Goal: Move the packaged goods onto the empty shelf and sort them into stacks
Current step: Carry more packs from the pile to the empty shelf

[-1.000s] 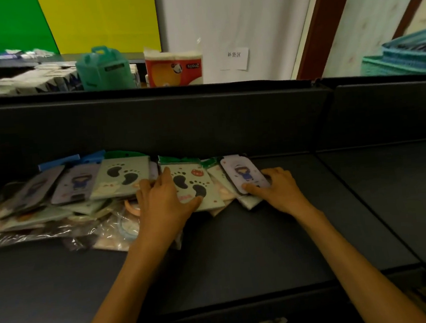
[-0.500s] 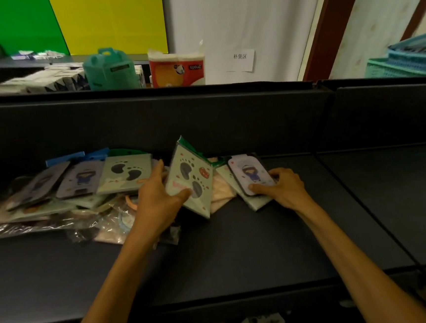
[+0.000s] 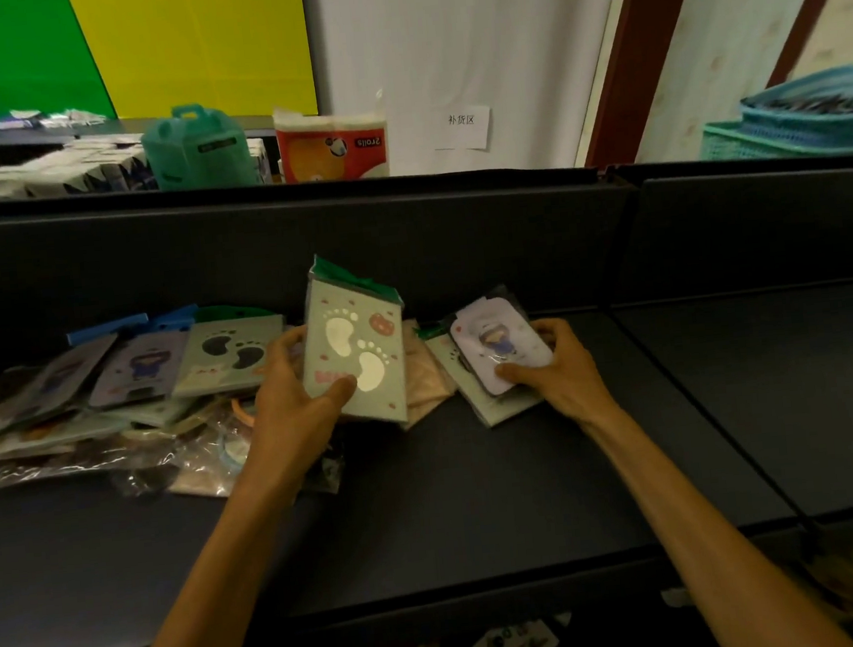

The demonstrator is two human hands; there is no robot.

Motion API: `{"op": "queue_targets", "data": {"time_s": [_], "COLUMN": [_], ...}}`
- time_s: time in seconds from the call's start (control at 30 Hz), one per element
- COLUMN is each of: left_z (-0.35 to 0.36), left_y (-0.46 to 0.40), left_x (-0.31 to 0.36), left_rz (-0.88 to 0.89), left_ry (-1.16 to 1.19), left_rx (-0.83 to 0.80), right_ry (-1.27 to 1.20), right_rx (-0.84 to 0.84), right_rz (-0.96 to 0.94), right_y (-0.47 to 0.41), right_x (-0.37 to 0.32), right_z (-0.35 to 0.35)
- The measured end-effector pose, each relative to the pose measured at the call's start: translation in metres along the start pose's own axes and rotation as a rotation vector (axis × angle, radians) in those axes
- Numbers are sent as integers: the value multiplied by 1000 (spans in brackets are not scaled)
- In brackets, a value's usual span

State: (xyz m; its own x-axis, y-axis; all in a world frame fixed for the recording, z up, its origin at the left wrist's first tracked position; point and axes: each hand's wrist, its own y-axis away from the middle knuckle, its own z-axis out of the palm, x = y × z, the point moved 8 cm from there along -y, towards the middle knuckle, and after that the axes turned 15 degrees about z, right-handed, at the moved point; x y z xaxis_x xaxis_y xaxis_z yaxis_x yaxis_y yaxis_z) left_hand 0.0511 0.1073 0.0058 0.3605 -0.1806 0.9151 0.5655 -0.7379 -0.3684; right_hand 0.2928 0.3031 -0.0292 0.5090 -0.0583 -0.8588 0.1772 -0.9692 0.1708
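Upright, footprint packet (image 3: 353, 350) sits pinched in left hand (image 3: 292, 402) fingers.

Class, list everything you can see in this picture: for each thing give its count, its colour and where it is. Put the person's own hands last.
Footprint packet: one, pale green with white footprints, lifted and tilted, in the left hand.
Girl-picture packet: one, lilac, on the shelf under the right hand.
Dark-footprint packet: one, pale green, lying on the pile to the left.
Packet pile: count unclear, mixed lilac, green and clear wrappers, left part of the shelf.
Shelf: one, dark grey, across the foreground.
Tissue pack: one, red and white, behind the shelf.
Teal carrier: one, beside the tissue pack.
Baskets: count unclear, blue and teal, far right.
Paper sign: one, white, on the wall.
Left hand: grips the footprint packet.
Right hand: holds the girl-picture packet.
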Motion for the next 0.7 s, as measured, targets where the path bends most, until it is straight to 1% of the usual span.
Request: {"op": "queue_targets", "data": {"time_s": [0.1, 0.27, 0.43, 0.6, 0.7], "left_z": [4, 18, 49, 99, 140], "left_y": [3, 8, 17, 28, 39], "left_x": [-1, 6, 18, 30, 40], "left_rz": [-10, 19, 87, 160, 158], "left_ry": [96, 180, 276, 298, 325], "left_rx": [-24, -108, -209, -287, -346], "right_ry": [-131, -293, -494, -570, -596], "right_rx": [-57, -60, -66, 84, 179], "right_rz": [-26, -60, -7, 4, -3], "right_y": [6, 32, 68, 98, 114], "right_x": [-2, -3, 22, 57, 80], "right_z": [-3, -22, -62, -118, -156]}}
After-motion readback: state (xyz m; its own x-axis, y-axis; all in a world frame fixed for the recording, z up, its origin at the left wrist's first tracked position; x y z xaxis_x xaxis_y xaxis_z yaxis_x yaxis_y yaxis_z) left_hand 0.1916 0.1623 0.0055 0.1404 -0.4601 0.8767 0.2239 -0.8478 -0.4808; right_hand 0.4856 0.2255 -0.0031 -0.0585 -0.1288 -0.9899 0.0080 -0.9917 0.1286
